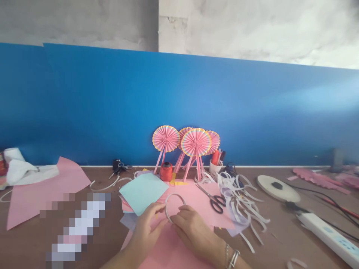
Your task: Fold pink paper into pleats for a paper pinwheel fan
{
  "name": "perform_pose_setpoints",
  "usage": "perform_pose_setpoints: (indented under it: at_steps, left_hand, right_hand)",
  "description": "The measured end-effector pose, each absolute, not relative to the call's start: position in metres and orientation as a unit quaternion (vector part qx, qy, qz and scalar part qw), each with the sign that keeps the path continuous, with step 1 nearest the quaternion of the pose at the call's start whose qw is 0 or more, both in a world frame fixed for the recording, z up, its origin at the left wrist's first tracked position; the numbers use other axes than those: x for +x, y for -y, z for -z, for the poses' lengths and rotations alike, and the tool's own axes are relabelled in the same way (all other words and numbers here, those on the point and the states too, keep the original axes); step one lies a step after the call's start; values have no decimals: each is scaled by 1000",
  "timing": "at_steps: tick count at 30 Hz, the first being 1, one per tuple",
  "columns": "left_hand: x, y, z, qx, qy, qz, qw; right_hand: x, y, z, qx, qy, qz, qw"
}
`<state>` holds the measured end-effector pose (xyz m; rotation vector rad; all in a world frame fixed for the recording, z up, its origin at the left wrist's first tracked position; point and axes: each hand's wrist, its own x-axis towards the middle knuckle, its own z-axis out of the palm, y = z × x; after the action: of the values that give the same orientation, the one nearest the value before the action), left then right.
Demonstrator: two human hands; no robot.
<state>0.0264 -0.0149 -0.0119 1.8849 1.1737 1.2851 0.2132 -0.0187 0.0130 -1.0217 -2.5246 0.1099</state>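
My left hand (pixel 146 228) and my right hand (pixel 193 228) meet low in the middle of the view, over pink paper sheets (pixel 196 203). Both pinch the bottom of a thin white strip bent into a ring (pixel 174 205), which stands upright between them. Just behind the left hand lies a light blue square sheet (pixel 143 191) on a small stack of coloured paper. A bracelet shows on my right wrist.
Black scissors (pixel 214 200) and a heap of white paper strips (pixel 241 198) lie right of the hands. Pink paper fans (pixel 186 144), a red thread spool (pixel 166 172) and a cup of pens (pixel 215 164) stand by the blue wall. A white power strip (pixel 331 233) lies at right.
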Motion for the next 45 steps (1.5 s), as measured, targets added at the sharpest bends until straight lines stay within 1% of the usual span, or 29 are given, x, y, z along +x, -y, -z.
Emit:
perform_pose_setpoints:
  at_steps: [5,8,12,17,21,28,31,35,41,45]
  left_hand:
    - [24,12,24,715,-449,-481,235]
    - [24,13,24,716,-453,-481,226]
    - [25,15,14,717,-445,-482,236]
    - [25,12,7,713,-424,-507,234]
    - [19,10,5,686,-442,-522,250]
    - [1,6,-16,578,-519,-556,297]
    - [-4,1,-24,551,-558,-537,310]
    - [-8,-1,-28,571,-597,-487,283]
    - [-15,1,-12,623,-597,-406,301]
    - [-17,5,-1,621,-601,-397,309]
  right_hand:
    - [214,20,-10,-376,904,-58,196]
    - [214,21,-9,-377,904,-63,192]
    - [213,18,-6,-365,908,-37,202]
    - [215,10,1,-337,905,31,258]
    - [223,6,-4,-357,880,78,302]
    - [253,-4,-18,-414,866,39,278]
    - [267,-9,-24,-442,860,24,252]
    - [283,-10,-34,-506,848,4,157]
    - [293,-7,-33,-544,837,-17,53]
    - [294,-4,-27,-540,841,-3,-8]
